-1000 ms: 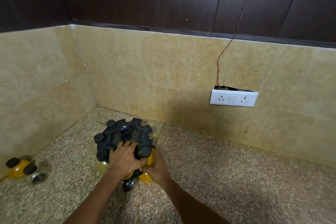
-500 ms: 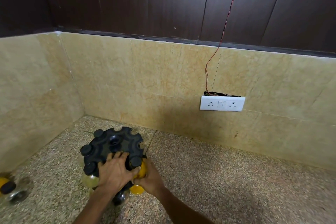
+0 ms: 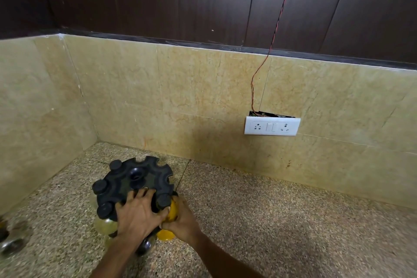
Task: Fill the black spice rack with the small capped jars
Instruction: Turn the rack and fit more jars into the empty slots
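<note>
A round black spice rack [image 3: 144, 177] with notched slots stands on the speckled counter in the corner. Several black-capped jars sit in its left slots, one cap [image 3: 99, 186] at the left rim. My left hand [image 3: 137, 214] lies flat on the rack's top near its front edge, fingers spread. My right hand [image 3: 184, 223] is closed around a yellow-filled jar [image 3: 173, 210] with a black cap [image 3: 163, 200], pressed against a front-right slot. Whether the jar sits fully in the slot is hidden by my fingers.
Loose jars [image 3: 11, 241] lie blurred at the far left edge of the counter. Beige tiled walls close in behind and to the left. A white socket plate [image 3: 272, 126] with a dangling red wire [image 3: 268, 56] sits on the back wall.
My head has turned right and up, so the rack and loose jars slid left in view. Both hands stay on the rack and the yellow jar.
</note>
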